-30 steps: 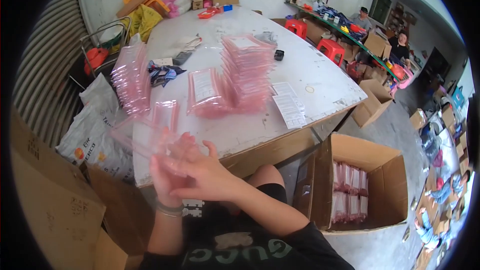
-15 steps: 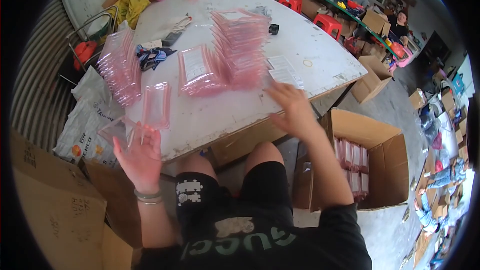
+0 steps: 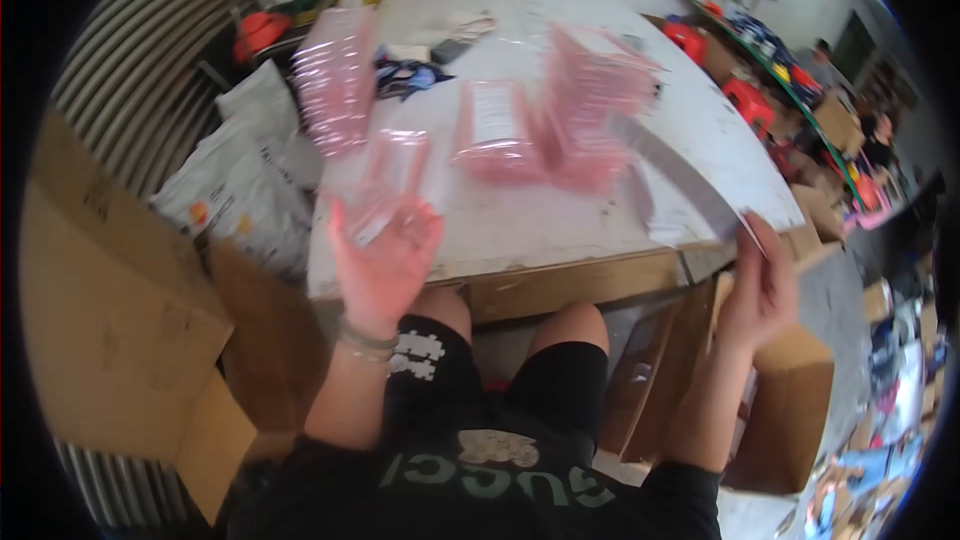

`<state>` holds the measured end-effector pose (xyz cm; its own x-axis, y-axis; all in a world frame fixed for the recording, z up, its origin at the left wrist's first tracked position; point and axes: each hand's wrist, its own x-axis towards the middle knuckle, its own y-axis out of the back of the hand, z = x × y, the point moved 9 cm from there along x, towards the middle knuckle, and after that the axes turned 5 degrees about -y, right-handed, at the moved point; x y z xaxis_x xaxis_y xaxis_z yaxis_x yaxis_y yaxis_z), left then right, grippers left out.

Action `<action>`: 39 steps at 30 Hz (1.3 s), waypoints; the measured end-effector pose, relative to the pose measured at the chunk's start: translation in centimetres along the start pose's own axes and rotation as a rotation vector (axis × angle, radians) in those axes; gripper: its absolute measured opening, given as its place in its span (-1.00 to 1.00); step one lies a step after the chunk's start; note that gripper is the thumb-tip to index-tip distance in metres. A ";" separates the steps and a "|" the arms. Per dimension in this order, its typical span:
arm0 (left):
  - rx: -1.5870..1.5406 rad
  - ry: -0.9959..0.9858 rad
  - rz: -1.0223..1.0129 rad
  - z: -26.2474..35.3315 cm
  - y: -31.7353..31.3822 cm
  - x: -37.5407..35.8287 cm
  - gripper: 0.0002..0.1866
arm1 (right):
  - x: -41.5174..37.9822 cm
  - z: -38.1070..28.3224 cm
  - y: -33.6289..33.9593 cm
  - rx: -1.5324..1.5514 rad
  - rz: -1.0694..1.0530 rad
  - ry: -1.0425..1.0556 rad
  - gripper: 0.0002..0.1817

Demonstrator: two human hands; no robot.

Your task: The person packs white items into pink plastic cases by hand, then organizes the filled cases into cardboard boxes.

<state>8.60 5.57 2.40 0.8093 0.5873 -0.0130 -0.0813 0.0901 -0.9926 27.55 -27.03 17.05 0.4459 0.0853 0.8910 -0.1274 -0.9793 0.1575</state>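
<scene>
1. Upper middle to lower left of the frame: big white table (image 3: 500, 240), with lots of shiny pink plastic packets (image 3: 590, 110) piled up already.
2. Lower right: open brown cardboard box (image 3: 790, 420), partly hidden behind right arm (image 3: 715, 405).
3. Right of middle: long white paper (image 3: 690, 175), pinched in right hand (image 3: 760, 285), not packed yet; too blurry to read.
4. Left of middle: thin see-through plastic bag (image 3: 372, 215) at left hand (image 3: 380, 265), palm up; cannot tell if gripped.

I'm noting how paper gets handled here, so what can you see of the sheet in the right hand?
The sheet is thin, pale grey-white and paper-like, showing as a long, narrow, curved band over the white table. The right hand pinches its near end. Its far end overlaps the pink stack in view; contact there is unclear. Blur hides any print.
</scene>
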 end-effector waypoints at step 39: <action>0.489 -0.186 -0.338 -4.0 -1.4 -3.7 -0.11 | -8.8 -19.4 -15.4 -0.094 -0.575 0.881 -0.69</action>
<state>8.00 0.04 3.34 0.7258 0.5881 0.3568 -0.1314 0.6277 -0.7673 8.39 -9.10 15.05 -0.3349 0.6724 0.6601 -0.1866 -0.7340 0.6531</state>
